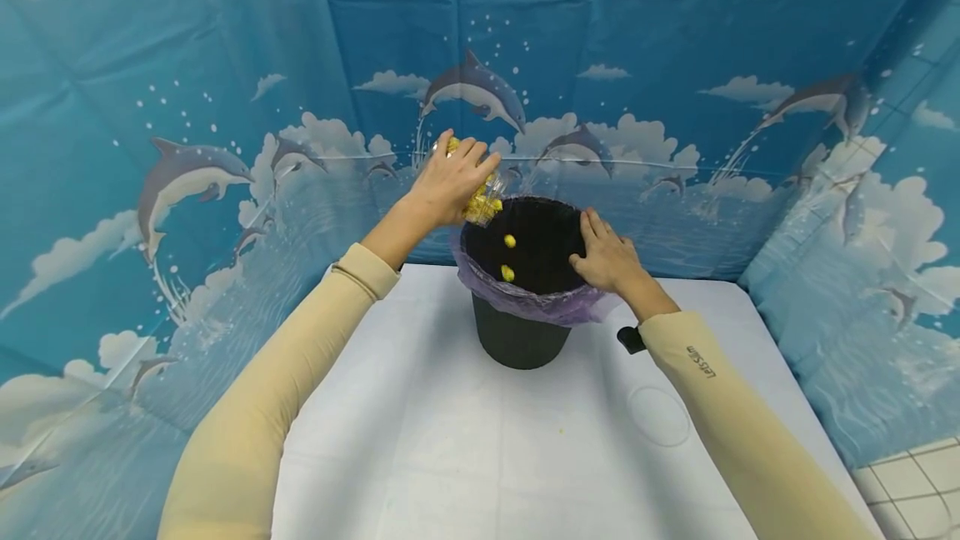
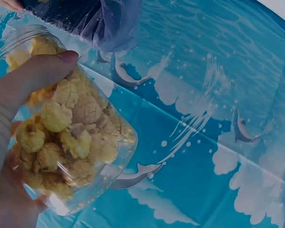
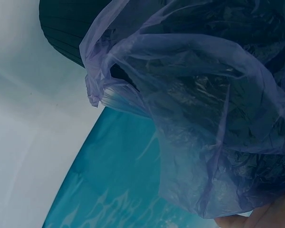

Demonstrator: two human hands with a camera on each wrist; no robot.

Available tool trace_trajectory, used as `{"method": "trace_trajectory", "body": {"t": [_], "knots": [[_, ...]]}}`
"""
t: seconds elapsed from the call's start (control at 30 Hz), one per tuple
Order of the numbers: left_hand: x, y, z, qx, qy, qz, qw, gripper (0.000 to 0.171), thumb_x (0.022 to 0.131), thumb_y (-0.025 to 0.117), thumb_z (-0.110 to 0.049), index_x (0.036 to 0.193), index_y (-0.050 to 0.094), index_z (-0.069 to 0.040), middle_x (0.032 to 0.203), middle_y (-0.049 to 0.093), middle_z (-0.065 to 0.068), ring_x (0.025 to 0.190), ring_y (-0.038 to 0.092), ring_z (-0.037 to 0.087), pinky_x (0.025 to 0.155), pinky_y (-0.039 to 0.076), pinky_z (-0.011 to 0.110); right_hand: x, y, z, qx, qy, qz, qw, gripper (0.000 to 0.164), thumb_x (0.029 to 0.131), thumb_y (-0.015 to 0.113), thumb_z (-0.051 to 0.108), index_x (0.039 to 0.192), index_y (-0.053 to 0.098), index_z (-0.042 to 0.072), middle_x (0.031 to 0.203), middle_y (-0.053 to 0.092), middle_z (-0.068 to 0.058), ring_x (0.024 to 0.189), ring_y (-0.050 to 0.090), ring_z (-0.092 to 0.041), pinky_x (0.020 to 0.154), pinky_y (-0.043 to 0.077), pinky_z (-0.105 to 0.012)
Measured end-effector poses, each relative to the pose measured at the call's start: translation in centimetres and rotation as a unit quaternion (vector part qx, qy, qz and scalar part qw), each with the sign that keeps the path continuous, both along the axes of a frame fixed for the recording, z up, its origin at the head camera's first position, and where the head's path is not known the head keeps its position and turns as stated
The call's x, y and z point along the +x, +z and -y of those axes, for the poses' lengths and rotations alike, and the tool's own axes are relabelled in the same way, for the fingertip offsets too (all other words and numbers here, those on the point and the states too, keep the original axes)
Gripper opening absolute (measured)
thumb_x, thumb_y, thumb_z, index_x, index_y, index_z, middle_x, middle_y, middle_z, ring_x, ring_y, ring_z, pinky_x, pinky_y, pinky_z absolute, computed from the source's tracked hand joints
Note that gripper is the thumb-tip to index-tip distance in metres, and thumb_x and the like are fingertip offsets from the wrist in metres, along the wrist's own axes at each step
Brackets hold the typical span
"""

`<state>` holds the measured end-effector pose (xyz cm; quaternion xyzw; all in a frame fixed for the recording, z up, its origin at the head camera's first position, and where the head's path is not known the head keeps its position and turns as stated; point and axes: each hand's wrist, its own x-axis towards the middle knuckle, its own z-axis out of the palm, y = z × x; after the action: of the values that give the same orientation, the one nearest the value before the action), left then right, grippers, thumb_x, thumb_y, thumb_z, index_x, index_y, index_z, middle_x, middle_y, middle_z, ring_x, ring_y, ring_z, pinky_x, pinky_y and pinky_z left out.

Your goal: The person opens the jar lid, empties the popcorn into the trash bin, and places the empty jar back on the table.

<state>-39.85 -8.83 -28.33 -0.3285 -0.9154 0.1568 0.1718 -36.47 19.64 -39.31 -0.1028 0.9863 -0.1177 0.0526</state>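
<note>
In the head view my left hand (image 1: pixel 455 182) grips a clear jar (image 1: pixel 491 200), tipped with its mouth over a dark trash bin (image 1: pixel 521 340). Yellow popcorn (image 2: pixel 57 116) still fills much of the jar in the left wrist view, with the thumb across it near the threaded neck. Two loose popcorn pieces (image 1: pixel 510 241) show against the bin's dark opening, below the jar mouth. A purple bag (image 1: pixel 525 302) lines the bin and folds over its rim. On the right side, my right hand (image 1: pixel 609 257) holds the lined rim, thumb toward the inside; the right wrist view shows only part of its fingers (image 3: pixel 263 218).
The bin stands on a white-covered table (image 1: pixel 450 457). A clear round lid-like disc (image 1: pixel 658 417) lies to the right, near the right forearm. Small yellow crumbs dot the cover. Blue dolphin-print curtains (image 1: pixel 300 40) close in the back and both sides.
</note>
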Motion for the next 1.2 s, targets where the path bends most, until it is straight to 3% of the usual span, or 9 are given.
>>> {"method": "trace_trajectory", "body": {"t": [0.23, 0.5, 1.2], "knots": [[0.1, 0.5, -0.5, -0.039, 0.001, -0.017, 0.9991, 0.104, 0.075, 0.093, -0.037, 0.156, 0.032, -0.012, 0.156, 0.041, 0.016, 0.147, 0.038, 0.035, 0.127, 0.023, 0.061, 0.0, 0.0, 0.0, -0.001, -0.002, 0.003, 1.000, 0.082, 0.108, 0.043, 0.034, 0.164, -0.005, -0.001, 0.173, -0.009, -0.022, 0.159, 0.007, -0.048, 0.123, 0.015, -0.072], [0.3, 0.9, -1.1, -0.043, -0.018, -0.030, 0.9984, 0.085, 0.086, 0.084, -0.023, 0.154, 0.034, -0.013, 0.156, 0.040, 0.016, 0.147, 0.036, 0.035, 0.128, 0.023, 0.060, 0.1, 0.1, 0.1, 0.001, -0.002, 0.001, 1.000, 0.081, 0.108, 0.042, 0.033, 0.164, -0.004, -0.002, 0.173, -0.008, -0.023, 0.159, 0.007, -0.048, 0.124, 0.015, -0.071], [1.0, 1.5, -2.5, -0.086, -0.030, -0.086, 0.9921, 0.078, 0.089, 0.081, -0.014, 0.152, 0.035, -0.013, 0.153, 0.043, 0.016, 0.149, 0.035, 0.035, 0.128, 0.023, 0.061, 0.2, -0.1, -0.2, -0.006, 0.000, -0.005, 1.000, 0.081, 0.108, 0.041, 0.034, 0.164, -0.004, -0.001, 0.173, -0.007, -0.022, 0.159, 0.007, -0.047, 0.124, 0.016, -0.071]]}}
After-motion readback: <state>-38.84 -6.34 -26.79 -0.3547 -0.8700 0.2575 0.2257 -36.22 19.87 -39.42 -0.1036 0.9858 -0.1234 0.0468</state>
